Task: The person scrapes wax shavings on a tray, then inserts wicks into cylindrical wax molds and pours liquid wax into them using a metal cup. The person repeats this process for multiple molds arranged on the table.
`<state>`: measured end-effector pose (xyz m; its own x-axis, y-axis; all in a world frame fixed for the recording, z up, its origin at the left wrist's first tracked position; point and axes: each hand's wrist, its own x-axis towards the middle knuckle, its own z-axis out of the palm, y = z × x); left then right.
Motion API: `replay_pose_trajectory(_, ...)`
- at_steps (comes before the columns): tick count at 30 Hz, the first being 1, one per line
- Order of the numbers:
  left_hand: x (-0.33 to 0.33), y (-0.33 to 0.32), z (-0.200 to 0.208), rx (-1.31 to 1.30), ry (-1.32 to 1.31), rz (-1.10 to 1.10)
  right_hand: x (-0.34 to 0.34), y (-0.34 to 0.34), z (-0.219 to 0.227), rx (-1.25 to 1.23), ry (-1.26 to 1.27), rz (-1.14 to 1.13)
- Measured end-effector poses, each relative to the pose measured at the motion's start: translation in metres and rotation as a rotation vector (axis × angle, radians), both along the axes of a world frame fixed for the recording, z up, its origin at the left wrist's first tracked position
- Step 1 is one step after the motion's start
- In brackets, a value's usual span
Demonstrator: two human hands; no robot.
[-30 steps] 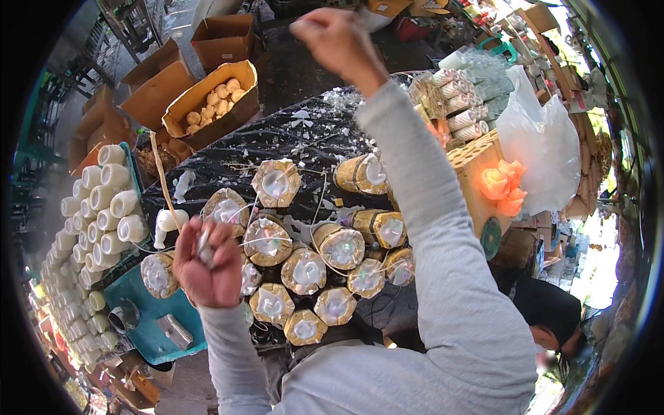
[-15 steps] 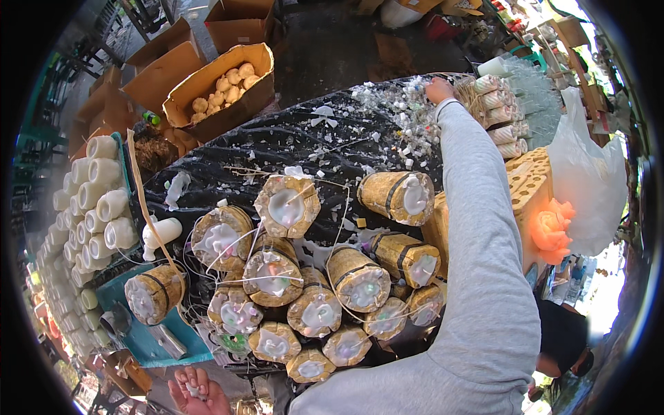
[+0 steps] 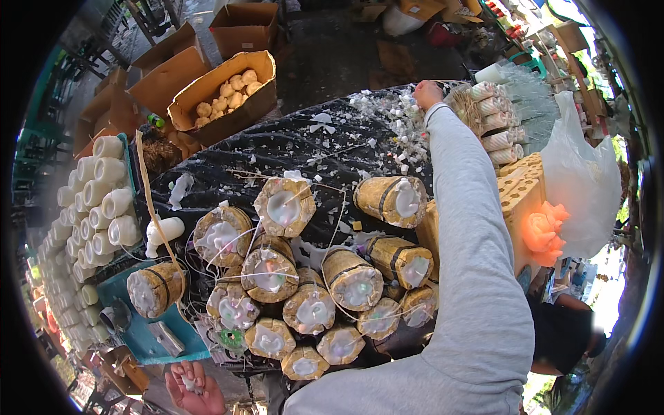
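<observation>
My right arm in a grey sleeve reaches to the far side of the black-covered table. There my right hand (image 3: 428,93), its fingers curled in, touches the edge of a scatter of white wax chips (image 3: 394,114); whatever is in its grasp is hidden. Low at the left, my left hand (image 3: 194,389) is palm up with bent fingers around a small white wax piece (image 3: 193,384). Between the hands stand several wooden-staved molds (image 3: 283,207) bound with black bands, whitish wax with coloured bits in their ends. Wick-like strings lie across them.
White hollow wax cylinders (image 3: 109,200) are stacked at the left beside a teal tray (image 3: 149,346). A carton (image 3: 181,104) holds pale round lumps. Right of my arm are striped candles (image 3: 499,121), a perforated yellow block (image 3: 519,181), an orange flower-shaped candle (image 3: 544,233) and a plastic bag (image 3: 581,173).
My right hand has shifted slightly left along the chips. My left hand has risen a little, still holding the white piece. The whole view has tilted slightly.
</observation>
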<state>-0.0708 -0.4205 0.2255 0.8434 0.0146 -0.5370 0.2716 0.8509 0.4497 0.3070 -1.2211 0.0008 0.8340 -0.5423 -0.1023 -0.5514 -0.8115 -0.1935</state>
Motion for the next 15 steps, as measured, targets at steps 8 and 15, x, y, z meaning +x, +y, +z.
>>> replay_pose_trajectory(8,0.001,0.009,0.003,0.066,-0.022,0.070,-0.032,-0.015,0.080,1.487,-0.175,-0.449)
replay_pose_trajectory(15,-0.002,0.013,0.007,0.038,-0.077,0.064,-0.035,0.059,0.047,0.516,0.284,0.047)
